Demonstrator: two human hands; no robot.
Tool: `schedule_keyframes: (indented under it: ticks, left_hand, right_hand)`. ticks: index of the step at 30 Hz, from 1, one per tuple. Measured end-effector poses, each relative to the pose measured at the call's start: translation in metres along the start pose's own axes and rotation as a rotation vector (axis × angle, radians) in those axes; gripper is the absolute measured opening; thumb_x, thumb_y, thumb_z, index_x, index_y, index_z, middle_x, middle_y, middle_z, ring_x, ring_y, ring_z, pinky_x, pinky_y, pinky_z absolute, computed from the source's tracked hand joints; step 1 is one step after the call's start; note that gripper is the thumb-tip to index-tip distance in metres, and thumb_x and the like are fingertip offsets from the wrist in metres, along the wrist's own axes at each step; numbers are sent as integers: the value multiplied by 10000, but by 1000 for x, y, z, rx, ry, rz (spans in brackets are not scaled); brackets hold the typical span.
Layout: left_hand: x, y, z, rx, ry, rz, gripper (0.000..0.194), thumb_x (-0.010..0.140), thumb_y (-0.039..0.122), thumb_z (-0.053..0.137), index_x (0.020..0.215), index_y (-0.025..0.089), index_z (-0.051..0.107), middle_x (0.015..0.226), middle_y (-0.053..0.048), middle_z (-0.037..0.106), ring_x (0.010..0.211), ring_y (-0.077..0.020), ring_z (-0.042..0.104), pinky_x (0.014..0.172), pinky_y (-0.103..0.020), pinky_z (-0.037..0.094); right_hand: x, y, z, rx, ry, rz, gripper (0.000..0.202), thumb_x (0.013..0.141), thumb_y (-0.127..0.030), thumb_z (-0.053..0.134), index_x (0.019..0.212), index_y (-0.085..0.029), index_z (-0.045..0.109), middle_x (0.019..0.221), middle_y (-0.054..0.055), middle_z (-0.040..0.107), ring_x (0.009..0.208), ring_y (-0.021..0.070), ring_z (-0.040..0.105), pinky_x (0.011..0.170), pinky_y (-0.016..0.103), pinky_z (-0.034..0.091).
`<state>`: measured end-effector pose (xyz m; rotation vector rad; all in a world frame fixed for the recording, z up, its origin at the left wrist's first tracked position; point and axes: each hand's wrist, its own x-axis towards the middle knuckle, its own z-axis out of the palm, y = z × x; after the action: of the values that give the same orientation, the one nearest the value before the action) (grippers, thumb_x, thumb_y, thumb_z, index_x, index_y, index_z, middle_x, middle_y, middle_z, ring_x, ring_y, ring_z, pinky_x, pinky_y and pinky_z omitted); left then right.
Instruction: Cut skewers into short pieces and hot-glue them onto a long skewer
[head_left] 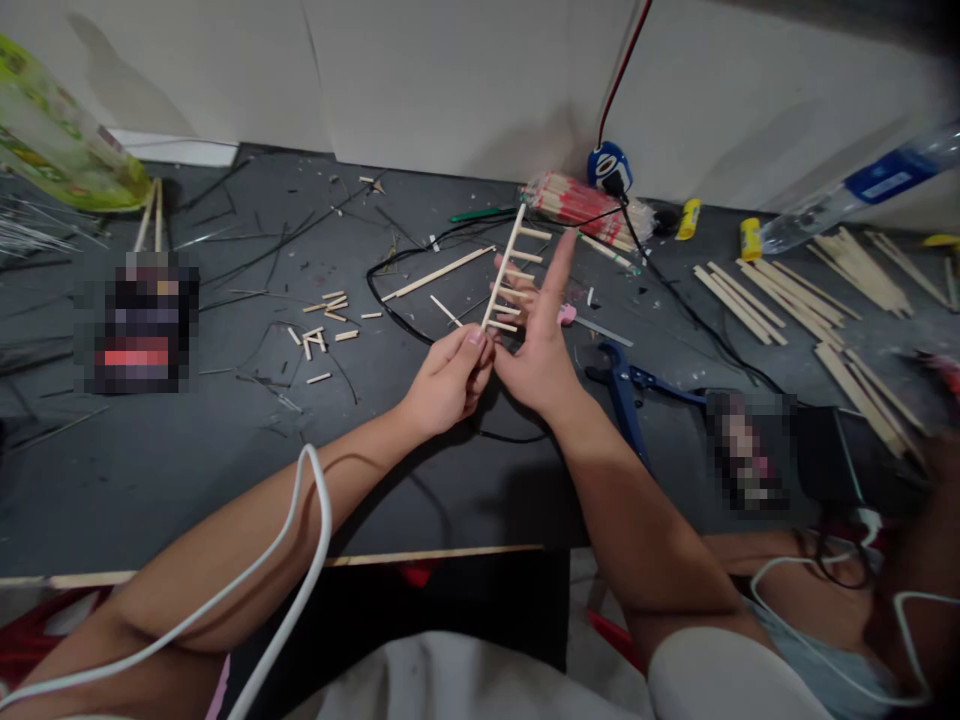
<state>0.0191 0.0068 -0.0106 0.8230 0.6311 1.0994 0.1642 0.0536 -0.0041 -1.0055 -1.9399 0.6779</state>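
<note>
My left hand [448, 380] pinches the lower end of a small comb-like wooden frame [507, 268]: one long stick with several short rungs glued to its right side, tilted up and away. My right hand [538, 335] is spread behind the rungs, fingers apart, index finger pointing up, fingertips touching the short pieces. Both hands hover above a dark grey work surface [225, 450].
Short stick offcuts [324, 325] lie left of the hands, a long stick [439, 272] and black cable [390, 300] behind. Blue-handled pliers [626, 395] rest to the right. Stick piles [795, 300], a wrapped stick bundle [577, 205], a plastic bottle [855, 195] lie farther back.
</note>
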Motion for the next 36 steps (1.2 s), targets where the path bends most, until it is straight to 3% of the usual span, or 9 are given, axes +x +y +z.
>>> schedule_keyframes:
  ticks: [7,16,24,31,36]
  left_hand:
    - [0,-2,1,34,-1,27,467,992,647,579,823,234,442,498,124,355,327,-40,197,268,-172,231]
    - [0,-1,1,71,13,21,470,989,651,578,816,231,455,500,114,355,344,-43,202,290,-185,204]
    - [0,3,7,110,46,107,500,979,615,625,739,213,451,526,80,366,421,-47,286,378,-194,234]
    - [0,4,6,127,31,117,497,982,613,622,742,210,456,535,78,377,433,-51,306,391,-195,259]
    - [0,3,6,118,16,140,490,993,597,616,742,207,457,544,82,370,433,-45,306,393,-192,275]
  right_hand:
    - [-3,-3,0,28,-2,49,1173,979,-372,675,1671,-351,-273,1687,121,454,1447,276,573,1121,464,584]
    - [-3,-2,1,4,0,55,1203,971,-402,710,1671,-357,-269,1706,137,431,1482,278,552,1171,489,544]
    - [-3,-2,2,22,3,66,1213,968,-429,719,1663,-394,-275,1732,111,389,1490,280,544,1173,500,544]
    - [-3,-1,1,27,19,53,1230,948,-412,743,1675,-383,-249,1688,126,458,1453,291,579,1137,500,568]
    - [-3,-1,2,29,20,29,1198,954,-313,705,1679,-364,-247,1690,113,453,1471,280,561,1162,488,552]
